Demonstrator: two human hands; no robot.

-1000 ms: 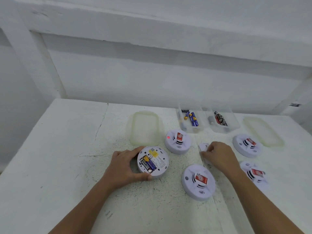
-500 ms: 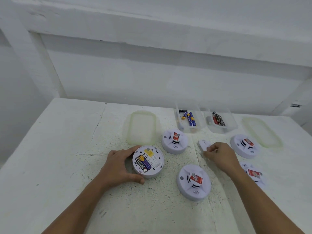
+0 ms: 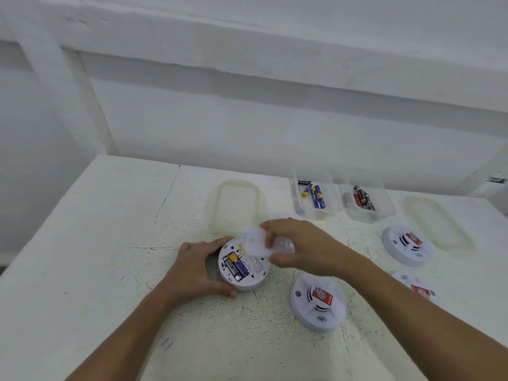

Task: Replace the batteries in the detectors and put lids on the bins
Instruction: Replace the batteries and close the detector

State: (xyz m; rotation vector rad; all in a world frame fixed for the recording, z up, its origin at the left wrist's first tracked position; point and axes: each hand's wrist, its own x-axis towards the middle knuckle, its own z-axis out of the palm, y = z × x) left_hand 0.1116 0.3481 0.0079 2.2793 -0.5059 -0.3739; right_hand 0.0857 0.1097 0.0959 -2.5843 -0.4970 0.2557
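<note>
Your left hand (image 3: 196,268) curls round the left side of the upturned detector (image 3: 247,268), thumb at its near edge and fingers on its far rim, holding it flat on the table (image 3: 82,243). Its battery bay lies uncovered, with batteries (image 3: 235,266) seated in it. They are dark, blue and yellow.

Your right hand (image 3: 299,247) pinches the small white battery cover (image 3: 254,242) between thumb and fingertips, over the detector's far edge. The cover is blurred, so you cannot tell whether it touches the detector.

Just beyond that hand the rim of a second detector (image 3: 286,215) shows, mostly hidden. Under your right forearm sits a front detector (image 3: 317,302), face up with a red label. Two right-side detectors (image 3: 406,244) lie further right.

At the back two clear bins stand side by side without lids. The left bin (image 3: 298,207) holds blue-and-yellow batteries and the right bin (image 3: 390,209) dark and red ones.

One lid (image 3: 236,206) lies flat to the left of the bins, just beyond the upturned detector. The other lid (image 3: 437,222) lies at the far right.
</note>
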